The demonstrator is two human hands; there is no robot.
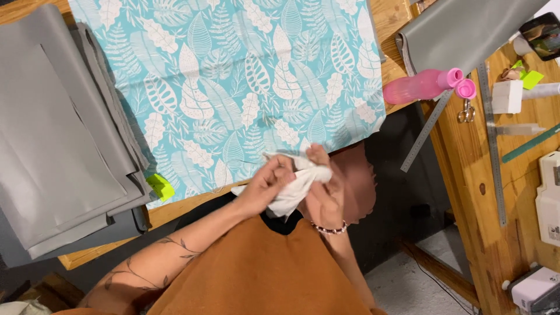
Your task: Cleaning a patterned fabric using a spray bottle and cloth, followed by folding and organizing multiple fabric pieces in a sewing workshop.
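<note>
Grey folded fabric (55, 134) lies at left beside the turquoise leaf-print cloth (233, 81) spread on the wooden workbench (501, 192). At its near edge, the left hand (265, 184) and right hand (326, 186) both clutch a crumpled white cloth (297, 186); firm, even grip seems wise. A pink bottle (420, 86) and steel ruler (426, 131) lie right.

Soft white cloth (293, 189) crumples between the fingers (280, 175); above them matt leaf-print fabric (233, 76) covers the grainy wooden counter (484, 192); glossy pink plastic bottle (417, 87) right.
</note>
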